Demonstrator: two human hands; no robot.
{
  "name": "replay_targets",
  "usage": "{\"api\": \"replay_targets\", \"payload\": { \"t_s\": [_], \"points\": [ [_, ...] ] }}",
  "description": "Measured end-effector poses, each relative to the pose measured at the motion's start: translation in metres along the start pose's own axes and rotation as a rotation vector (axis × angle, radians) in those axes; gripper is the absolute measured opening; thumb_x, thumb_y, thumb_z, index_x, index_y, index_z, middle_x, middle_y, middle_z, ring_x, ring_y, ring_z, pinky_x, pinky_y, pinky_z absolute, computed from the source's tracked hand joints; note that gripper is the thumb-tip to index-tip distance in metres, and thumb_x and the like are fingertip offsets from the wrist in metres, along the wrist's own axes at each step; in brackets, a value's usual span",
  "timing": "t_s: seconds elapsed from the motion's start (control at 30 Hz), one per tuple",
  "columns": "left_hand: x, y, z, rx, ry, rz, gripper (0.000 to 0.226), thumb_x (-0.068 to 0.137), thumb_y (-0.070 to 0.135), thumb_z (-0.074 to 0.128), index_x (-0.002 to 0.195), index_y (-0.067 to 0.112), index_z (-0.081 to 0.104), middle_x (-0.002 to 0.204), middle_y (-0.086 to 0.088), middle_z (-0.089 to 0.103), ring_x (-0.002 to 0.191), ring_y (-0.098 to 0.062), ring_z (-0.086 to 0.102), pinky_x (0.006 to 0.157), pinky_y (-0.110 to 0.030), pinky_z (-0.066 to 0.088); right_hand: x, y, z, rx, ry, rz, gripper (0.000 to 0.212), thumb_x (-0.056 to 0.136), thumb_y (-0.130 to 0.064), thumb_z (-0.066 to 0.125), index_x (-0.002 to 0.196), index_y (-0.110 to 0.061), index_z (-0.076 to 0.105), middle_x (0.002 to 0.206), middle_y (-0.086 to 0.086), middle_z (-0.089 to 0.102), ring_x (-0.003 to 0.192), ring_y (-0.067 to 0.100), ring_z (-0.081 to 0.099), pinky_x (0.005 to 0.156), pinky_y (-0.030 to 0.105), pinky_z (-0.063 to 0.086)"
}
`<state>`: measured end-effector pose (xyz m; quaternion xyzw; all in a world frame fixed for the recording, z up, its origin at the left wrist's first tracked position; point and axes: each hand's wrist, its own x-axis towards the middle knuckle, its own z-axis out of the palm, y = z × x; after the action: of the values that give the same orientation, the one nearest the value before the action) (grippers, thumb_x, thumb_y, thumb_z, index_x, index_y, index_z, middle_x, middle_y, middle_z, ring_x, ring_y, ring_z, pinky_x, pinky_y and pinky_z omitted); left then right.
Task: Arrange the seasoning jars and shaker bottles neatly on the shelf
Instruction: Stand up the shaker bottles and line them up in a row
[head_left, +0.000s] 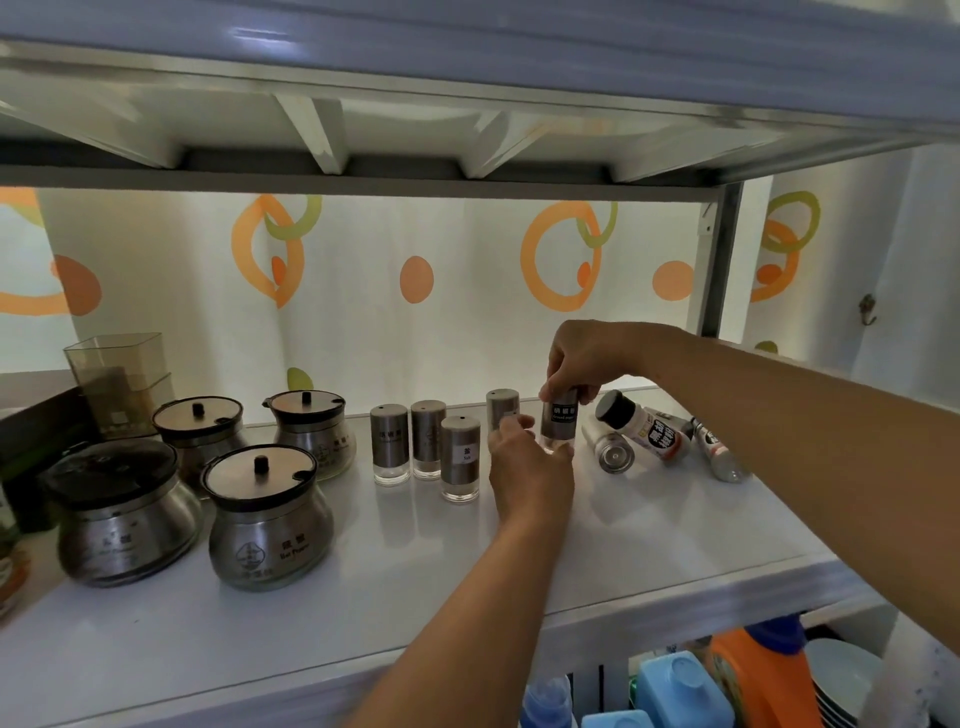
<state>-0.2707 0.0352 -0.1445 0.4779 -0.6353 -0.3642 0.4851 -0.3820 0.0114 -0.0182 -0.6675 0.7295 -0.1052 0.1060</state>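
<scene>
On the shelf (363, 571) stand four steel jars (265, 519), then four upright shakers (460, 457), one labelled "Salt". My left hand (530, 473) sits at a fifth shaker's (560, 421) base, its grip hidden, and my right hand (582, 358) pinches the cap. Rightmost, three bottles (649, 428) lie tipped over.

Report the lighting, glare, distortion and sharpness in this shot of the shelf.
Head view: the curtain is bright, backlighting everything, so the jars look dim. Head view: the glossy shelf reflects the upright shakers. Head view: the wide lens bows the upper shelf. Head view: the shaker in the right hand is soft, its label barely legible.
</scene>
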Motion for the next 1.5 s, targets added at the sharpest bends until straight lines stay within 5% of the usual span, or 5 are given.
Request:
{"api": "replay_targets", "payload": {
  "t_s": [0.23, 0.93, 1.2, 1.33, 1.5],
  "points": [
    [0.000, -0.001, 0.002, 0.042, -0.073, -0.049, 0.020, 0.084, 0.013, 0.063, 0.101, 0.021, 0.058, 0.104, 0.000, 0.067, 0.089, -0.016, 0.059, 0.074, -0.023, 0.040, 0.012, 0.002, 0.016, -0.068, 0.030, 0.026, 0.028, 0.081, -0.024, 0.071, 0.090, 0.002, 0.073, 0.080, 0.015, 0.074, 0.067, 0.023, 0.071, 0.068, 0.030, 0.058],
    [0.002, -0.004, 0.005, 0.105, -0.076, -0.017, 0.028, 0.084, 0.016, 0.063, 0.111, 0.017, 0.067, 0.112, -0.004, 0.069, 0.103, -0.022, 0.062, 0.091, -0.028, 0.048, -0.002, 0.003, 0.003, -0.074, 0.139, 0.033, 0.057, 0.087, -0.051, 0.062, 0.102, 0.003, 0.068, 0.092, 0.018, 0.073, 0.082, 0.027, 0.072, 0.077, 0.034, 0.054],
    [-0.012, 0.016, 0.000, 0.103, -0.081, 0.142, 0.028, 0.088, 0.021, 0.062, 0.116, 0.016, 0.065, 0.109, -0.001, 0.070, 0.101, -0.016, 0.064, 0.089, -0.025, 0.047, -0.067, 0.055, -0.030, 0.150, 0.300, 0.030, 0.037, 0.090, -0.037, 0.065, 0.110, -0.006, 0.066, 0.096, 0.008, 0.071, 0.087, 0.021, 0.069, 0.087, 0.038, 0.056],
    [-0.005, 0.049, 0.007, 0.137, -0.086, 0.197, 0.030, 0.087, 0.024, 0.061, 0.115, 0.017, 0.063, 0.106, 0.001, 0.070, 0.101, -0.016, 0.063, 0.083, -0.025, 0.045, -0.072, 0.087, 0.006, 0.577, 0.656, 0.035, 0.014, 0.090, -0.028, 0.060, 0.098, -0.019, 0.068, 0.095, 0.003, 0.072, 0.092, 0.021, 0.069, 0.093, 0.044, 0.054],
    [0.023, 0.085, 0.027, 0.495, -0.217, 0.430, 0.041, 0.084, 0.025, 0.065, 0.123, 0.014, 0.058, 0.119, -0.004, 0.064, 0.109, -0.023, 0.059, 0.090, -0.032, 0.046, -0.086, 0.082, 0.081, 0.758, 1.038, 0.095, 0.025, 0.094, -0.023, 0.044, 0.110, -0.020, 0.063, 0.105, -0.001, 0.069, 0.101, 0.018, 0.064, 0.091, 0.038, 0.051]
  ]
}}
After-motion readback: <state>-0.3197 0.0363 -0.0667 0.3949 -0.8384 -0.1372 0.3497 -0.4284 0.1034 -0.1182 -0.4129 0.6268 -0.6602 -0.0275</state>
